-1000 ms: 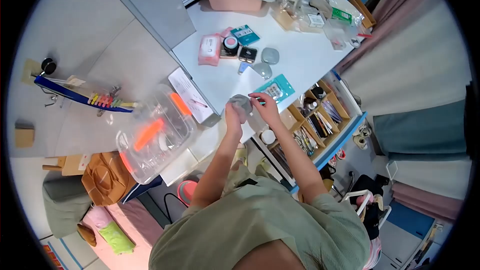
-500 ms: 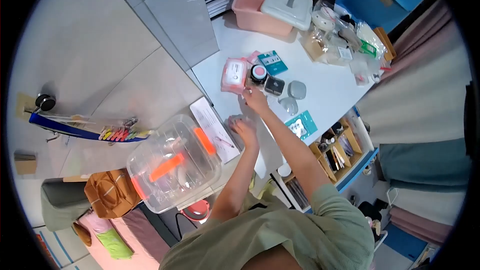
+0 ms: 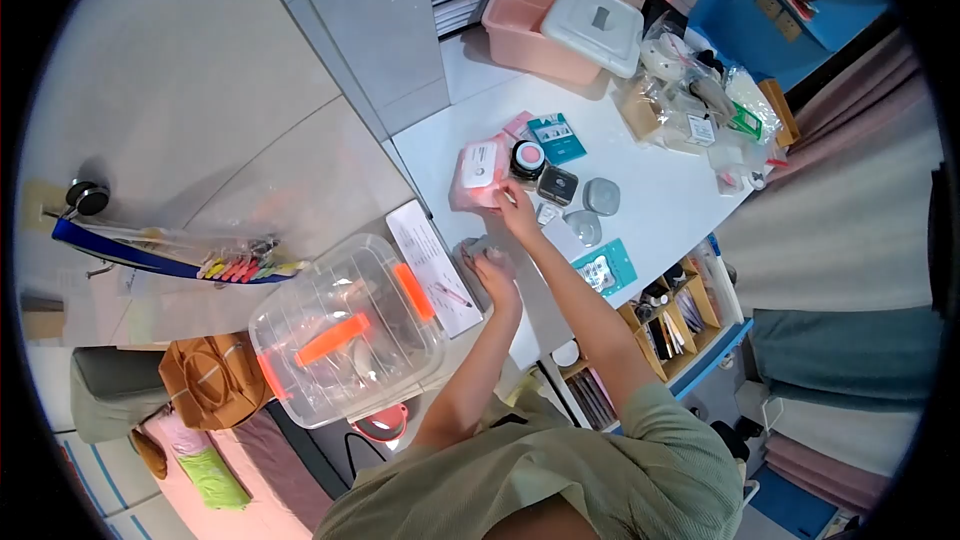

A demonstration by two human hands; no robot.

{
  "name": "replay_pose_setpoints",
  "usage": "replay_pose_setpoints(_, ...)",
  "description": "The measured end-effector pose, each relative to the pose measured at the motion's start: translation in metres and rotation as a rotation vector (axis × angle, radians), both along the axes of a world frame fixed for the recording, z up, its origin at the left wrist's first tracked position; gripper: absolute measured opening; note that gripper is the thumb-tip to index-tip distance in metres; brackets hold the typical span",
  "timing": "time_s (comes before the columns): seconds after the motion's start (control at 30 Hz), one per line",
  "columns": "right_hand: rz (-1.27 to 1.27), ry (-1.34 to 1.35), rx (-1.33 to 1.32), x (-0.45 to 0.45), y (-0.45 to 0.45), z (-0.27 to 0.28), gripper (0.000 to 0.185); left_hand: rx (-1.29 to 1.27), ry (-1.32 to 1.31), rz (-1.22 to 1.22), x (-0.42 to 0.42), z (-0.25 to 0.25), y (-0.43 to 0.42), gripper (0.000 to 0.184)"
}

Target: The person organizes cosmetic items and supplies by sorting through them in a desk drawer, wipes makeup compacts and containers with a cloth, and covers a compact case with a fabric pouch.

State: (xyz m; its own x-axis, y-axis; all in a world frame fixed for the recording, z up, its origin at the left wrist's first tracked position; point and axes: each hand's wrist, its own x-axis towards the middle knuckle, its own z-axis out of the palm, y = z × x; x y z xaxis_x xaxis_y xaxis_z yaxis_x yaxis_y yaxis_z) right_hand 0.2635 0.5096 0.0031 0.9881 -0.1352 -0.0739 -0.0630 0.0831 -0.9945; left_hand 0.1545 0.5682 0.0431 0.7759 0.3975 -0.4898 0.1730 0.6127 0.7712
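My right hand (image 3: pixel 516 215) pinches the near edge of a pink soft pack (image 3: pixel 481 166) with a white lid, which looks like wet wipes. Just beyond stand a dark round jar with a pink top (image 3: pixel 528 157) and a black square box (image 3: pixel 558 185). My left hand (image 3: pixel 492 275) is closed at the table's front edge, with a crumpled clear plastic piece (image 3: pixel 468 252) in its fingers. To the right of my right hand lie a grey-green rounded case (image 3: pixel 601 196), a clear one (image 3: pixel 583 228) and a teal packet (image 3: pixel 607 268).
At the back stand a pink bin (image 3: pixel 520 35) with a grey-white lid (image 3: pixel 595 25) leaning on it, and a heap of plastic bags (image 3: pixel 700 105). A clear storage box with orange handles (image 3: pixel 345 375) is at left, beside a white printed box (image 3: pixel 432 265). An open drawer (image 3: pixel 715 325) is at right.
The view has shifted slightly. My right hand has closed on the near edge of the pink pack, which has shifted a little towards me. My left hand has barely moved.
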Motion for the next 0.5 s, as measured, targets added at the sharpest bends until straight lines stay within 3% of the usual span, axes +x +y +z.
replay_pose_setpoints(0.1, 0.03, -0.042, 0.057, -0.034, -0.015, 0.035, 0.015, 0.171, -0.027, 0.0, -0.013, 0.002, -0.009, 0.055)
replay_pose_setpoints(0.2, 0.06, -0.13, -0.036, -0.068, -0.037, 0.06, 0.012, 0.197, -0.055, 0.067, -0.028, 0.057, -0.023, 0.056)
replay_pose_setpoints(0.3, 0.107, -0.176, -0.219, -0.105, -0.06, 0.095, 0.01, 0.714, -0.199, -0.004, -0.038, 0.068, -0.029, 0.054)
replay_pose_setpoints(0.5, 0.136, -0.189, -0.416, -0.191, -0.083, 0.16, 0.006, 1.106, -0.592, -0.526, -0.055, 0.118, -0.035, 0.052)
